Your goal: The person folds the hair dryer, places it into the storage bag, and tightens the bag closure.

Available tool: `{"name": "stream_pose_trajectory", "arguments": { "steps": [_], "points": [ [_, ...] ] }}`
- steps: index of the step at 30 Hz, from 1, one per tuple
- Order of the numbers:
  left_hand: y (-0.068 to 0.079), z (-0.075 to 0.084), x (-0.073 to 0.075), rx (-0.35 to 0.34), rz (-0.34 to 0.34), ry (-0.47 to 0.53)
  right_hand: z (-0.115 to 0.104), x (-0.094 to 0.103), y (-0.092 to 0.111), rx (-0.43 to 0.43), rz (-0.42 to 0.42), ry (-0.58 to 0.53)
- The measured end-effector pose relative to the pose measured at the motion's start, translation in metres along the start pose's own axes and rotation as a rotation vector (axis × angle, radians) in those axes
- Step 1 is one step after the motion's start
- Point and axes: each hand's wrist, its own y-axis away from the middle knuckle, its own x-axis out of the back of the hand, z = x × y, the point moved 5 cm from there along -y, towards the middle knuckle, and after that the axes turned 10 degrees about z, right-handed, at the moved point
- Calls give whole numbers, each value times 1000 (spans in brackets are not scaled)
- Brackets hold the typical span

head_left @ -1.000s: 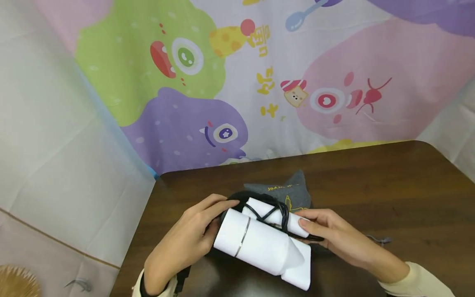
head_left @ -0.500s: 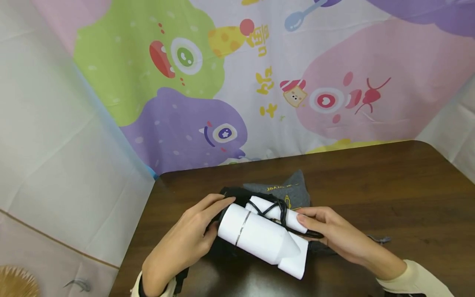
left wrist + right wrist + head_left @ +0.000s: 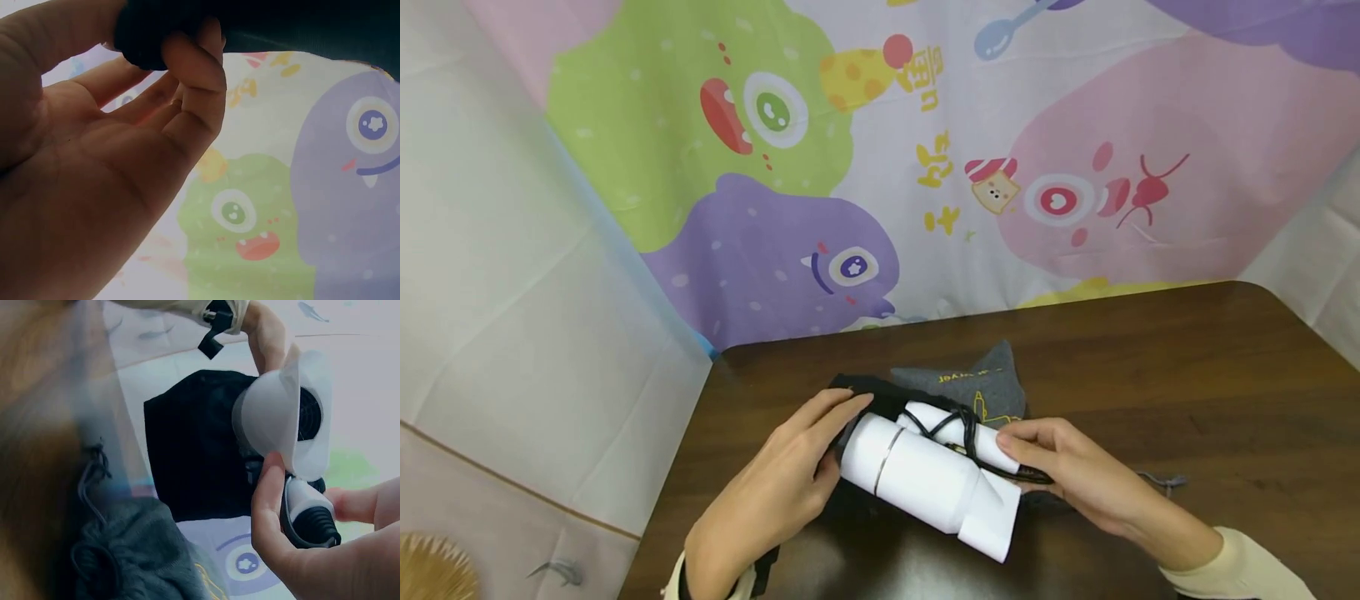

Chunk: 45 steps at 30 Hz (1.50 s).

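Observation:
A white folded hair dryer (image 3: 917, 479) with a black cord (image 3: 967, 433) wound about its handle is held above the table. My right hand (image 3: 1086, 475) grips the handle end between thumb and fingers. The dryer's rear end is inside the mouth of a black cloth bag (image 3: 194, 450), whose edge my left hand (image 3: 767, 492) grips. In the left wrist view, the fingers (image 3: 200, 94) curl on dark fabric. The right wrist view shows the dryer's flat white nozzle (image 3: 312, 419) pointing away from the bag. How deep the dryer sits is partly hidden.
Behind the dryer, a grey drawstring pouch (image 3: 996, 387) with yellow print lies on the dark wooden table (image 3: 1150, 358). Its drawstring (image 3: 1165, 481) trails to the right. A cartoon-printed cloth (image 3: 925, 167) hangs along the back edge, with pale cloth walls at both sides.
The hair dryer's nozzle end has risen slightly and shifted left. More of the black bag shows at its upper left. Both hands keep their hold and have barely moved.

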Motion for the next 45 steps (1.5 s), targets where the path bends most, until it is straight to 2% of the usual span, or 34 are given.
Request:
{"name": "stream_pose_trajectory", "arguments": {
  "steps": [7,11,16,20,24,28,32,38,42,45],
  "points": [
    [-1,1,2,-12,25,-35,-9,-1,4,83,-15,172],
    [0,1,1,-14,10,-63,-13,-2,8,113,-12,206],
    [4,1,-1,1,-32,-76,-13,0,9,81,0,126],
    [5,1,-1,-4,-52,-31,-11,3,8,15,32,24],
    [5,1,-2,4,-84,13,-9,3,8,-5,89,3],
    [7,2,-2,34,-101,26,-9,0,9,42,140,58],
    [7,5,-1,32,-93,20,-12,-3,10,92,141,132],
    [3,9,-3,-11,-50,10,-17,-4,14,166,119,278],
    [1,14,-9,-54,-20,10,-20,-7,17,247,138,378],
    [1,18,-14,-72,-10,4,-18,-10,18,257,157,414]
  ]
}}
